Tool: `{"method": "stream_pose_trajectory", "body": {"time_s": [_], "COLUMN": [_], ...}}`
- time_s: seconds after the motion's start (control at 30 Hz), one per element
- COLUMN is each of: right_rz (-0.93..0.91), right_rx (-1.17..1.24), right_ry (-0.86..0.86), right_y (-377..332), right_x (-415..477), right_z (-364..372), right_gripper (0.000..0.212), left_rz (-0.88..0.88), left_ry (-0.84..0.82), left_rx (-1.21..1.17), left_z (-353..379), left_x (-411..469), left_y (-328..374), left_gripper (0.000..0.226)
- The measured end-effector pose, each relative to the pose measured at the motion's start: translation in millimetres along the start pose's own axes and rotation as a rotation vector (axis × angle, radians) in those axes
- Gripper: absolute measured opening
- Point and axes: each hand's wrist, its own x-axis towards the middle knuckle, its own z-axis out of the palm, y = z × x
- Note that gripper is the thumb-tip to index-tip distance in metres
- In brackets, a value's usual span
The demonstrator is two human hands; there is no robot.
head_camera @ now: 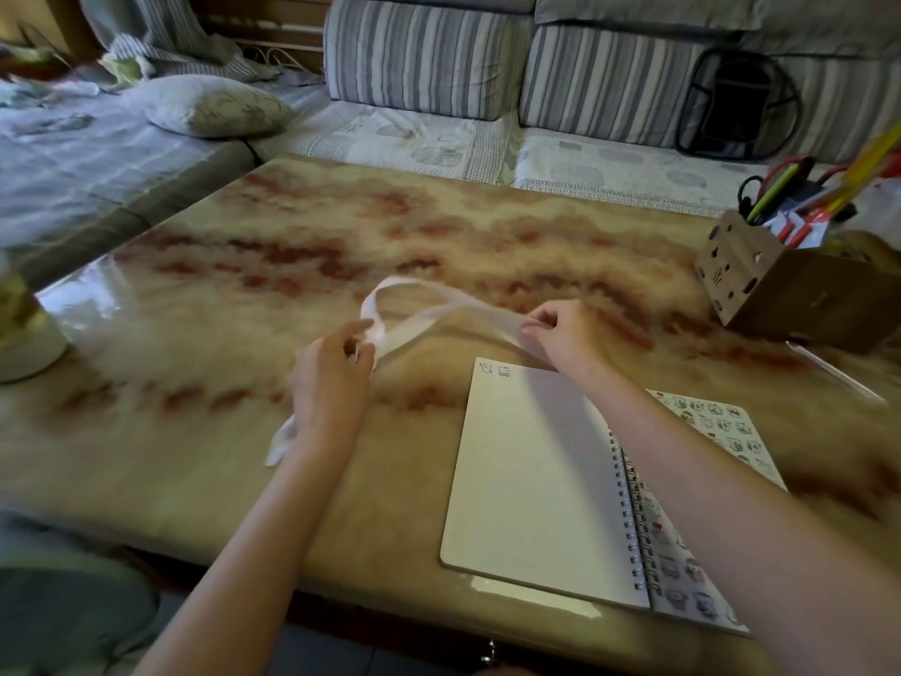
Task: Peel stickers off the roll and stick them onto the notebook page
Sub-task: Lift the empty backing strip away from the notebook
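Above the glossy amber-marbled counter [219, 309], the left hand [336, 373] and right hand [560, 334] each pinched the looping white paper sticker strip [419, 317] between curled fingertips, probably to work a sticker loose, just beyond the open spiral-bound notebook's white page [531, 480].

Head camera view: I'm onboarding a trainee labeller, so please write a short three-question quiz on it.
1. True or false: the left hand and right hand both hold the sticker strip.
2. How many stickers are on the open white notebook page? A none, B two, C ten.
3. Fill in: the pen holder stands on the person's ____ side.
Key: 1 true; 2 B; 3 right.
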Motion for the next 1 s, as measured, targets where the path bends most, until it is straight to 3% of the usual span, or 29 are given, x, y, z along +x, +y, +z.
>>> {"method": "stream_pose_trajectory", "body": {"time_s": [0.13,0.27,0.37,0.47,0.57,0.7,0.9,1.0], "right_rz": [-0.267,-0.607,-0.743,-0.725,-0.699,-0.701,-0.585,-0.556], "right_rx": [-0.069,-0.154,-0.172,-0.055,-0.016,-0.131,0.245,0.266], "right_ry": [0.088,0.108,0.085,0.012,-0.108,-0.394,-0.613,-0.724], "right_y": [-53,-108,-128,-136,-142,-150,-162,-165], "right_x": [-14,-63,-101,-124,-142,-176,-222,-237], "right_z": [8,39,67,80,87,96,103,110], "right_gripper": [0.005,0.007,0.007,0.009,0.015,0.045,0.070,0.092], "left_rz": [-0.177,-0.220,-0.190,-0.232,-0.212,-0.209,-0.231,-0.266], "left_ry": [0.044,-0.002,-0.010,0.003,-0.003,0.131,0.232,0.205], "left_rx": [-0.412,-0.605,-0.643,-0.726,-0.629,-0.502,-0.403,-0.377], "left_z": [-14,-33,-46,-62,-77,-104,-157,-182], "left_x": [12,14,-1,-19,-31,-43,-59,-83], "left_y": [19,32,37,33,13,-15,-57,-93], "left_gripper": [0.032,0.027,0.025,0.019,0.020,0.021,0.021,0.024]}}
